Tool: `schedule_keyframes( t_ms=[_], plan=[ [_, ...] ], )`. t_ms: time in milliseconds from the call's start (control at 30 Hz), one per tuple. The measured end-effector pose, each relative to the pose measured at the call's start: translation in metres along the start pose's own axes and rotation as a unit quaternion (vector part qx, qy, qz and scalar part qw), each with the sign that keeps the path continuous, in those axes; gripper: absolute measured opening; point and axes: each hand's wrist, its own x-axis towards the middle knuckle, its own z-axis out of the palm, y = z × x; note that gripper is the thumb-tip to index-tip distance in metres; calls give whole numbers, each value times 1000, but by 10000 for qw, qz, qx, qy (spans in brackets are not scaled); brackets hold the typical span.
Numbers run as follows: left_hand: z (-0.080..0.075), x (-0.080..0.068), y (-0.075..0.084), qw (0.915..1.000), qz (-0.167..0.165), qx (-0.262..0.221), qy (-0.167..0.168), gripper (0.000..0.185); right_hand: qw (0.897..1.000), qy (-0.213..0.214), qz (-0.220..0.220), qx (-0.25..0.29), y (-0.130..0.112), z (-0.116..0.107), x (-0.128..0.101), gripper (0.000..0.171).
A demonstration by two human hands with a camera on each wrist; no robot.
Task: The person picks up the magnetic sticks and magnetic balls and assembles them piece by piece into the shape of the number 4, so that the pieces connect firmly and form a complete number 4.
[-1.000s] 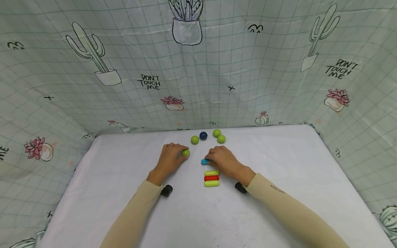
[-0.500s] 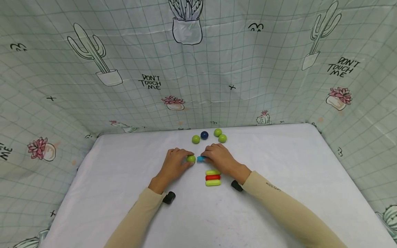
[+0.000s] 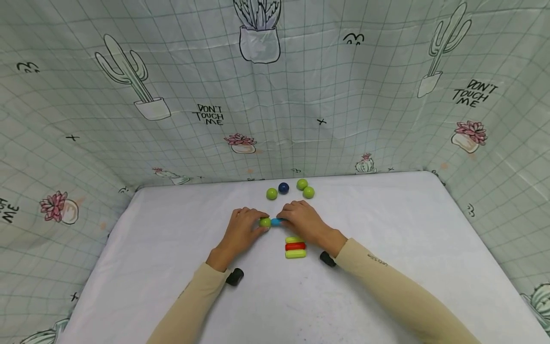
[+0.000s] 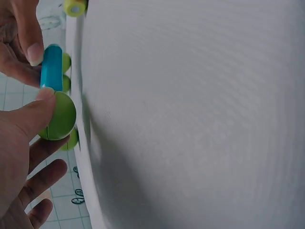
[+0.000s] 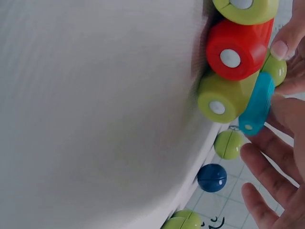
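My left hand [image 3: 241, 231] pinches a green ball [image 4: 62, 117] between thumb and fingers. A blue rod [image 4: 52, 69] is pinched in my right hand [image 3: 306, 220], its left end against the ball in the head and left wrist views. Just nearer than the right hand, two yellow-green rods [image 3: 295, 254] lie with a red rod [image 3: 295, 246] between them, side by side on the table. In the right wrist view the red rod [image 5: 236, 50] shows a pale round spot on its end, and the blue rod [image 5: 257, 105] is partly covered by the fingers.
Beyond the hands stand a green ball [image 3: 271, 193], a dark blue ball [image 3: 283, 188] and two more green balls [image 3: 305, 188]. A white cloth covers the table [image 3: 369, 210]. Behind it hangs a curtain [image 3: 292, 95] with cactus prints. Black wrist devices [image 3: 235, 277] sit under both wrists.
The left hand has brought the green ball right and slightly nearer. The right hand has moved the blue rod left, and the ball and rod now meet end to end.
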Motion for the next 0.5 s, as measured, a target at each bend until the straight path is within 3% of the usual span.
schedule_keyframes(
  t_ms=[233, 500],
  plan=[
    [-5, -4, -5, 9998, -125, 112, 44, 30, 9990, 192, 250, -330, 10, -7, -4, 26],
    [-8, -8, -15, 9997, -204, 75, 107, 30, 9934, 314, 887, -657, 39, -16, -9, 37]
  ],
)
